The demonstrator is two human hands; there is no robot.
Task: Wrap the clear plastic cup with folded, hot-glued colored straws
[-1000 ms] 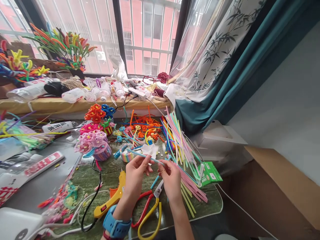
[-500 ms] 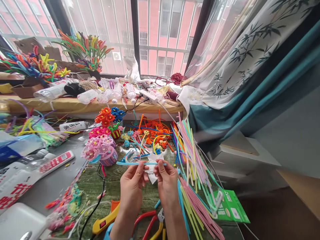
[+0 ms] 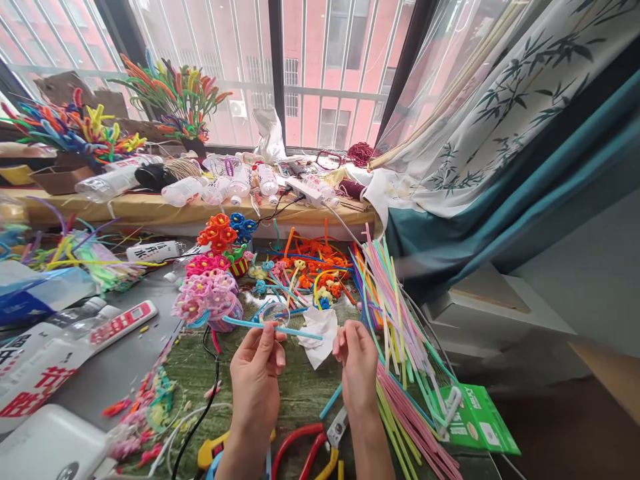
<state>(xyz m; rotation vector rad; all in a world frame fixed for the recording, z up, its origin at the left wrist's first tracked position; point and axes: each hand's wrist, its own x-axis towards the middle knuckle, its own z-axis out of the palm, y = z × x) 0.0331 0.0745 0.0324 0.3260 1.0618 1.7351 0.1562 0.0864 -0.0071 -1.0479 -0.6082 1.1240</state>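
Observation:
A light-blue pipe cleaner [image 3: 300,332] lies nearly level, pinched between the thumb and fingers of my left hand [image 3: 256,373]. Its right end slopes slightly down and sticks out free over a crumpled white tissue [image 3: 325,341]. My right hand [image 3: 357,367] is a short way to the right of that end, its fingers curled and pressed together with nothing visible in them. Pliers [image 3: 337,427] with red and yellow handles lie between my forearms. Beside them a short blue piece [image 3: 331,402] rests on the table, near my right wrist.
Pipe-cleaner flowers [image 3: 207,293] stand in pots at left. Bundles of pipe cleaners [image 3: 387,300] lie at right, near a green packet [image 3: 480,417]. Orange scraps [image 3: 320,257] cover the back. A black cable [image 3: 217,367] runs past my left arm; bottles [image 3: 45,373] lie far left.
My right hand has let go of the pipe cleaner and moved right, apart from it. The left hand keeps hold, and the pipe cleaner now tilts down to the right. The view has shifted slightly.

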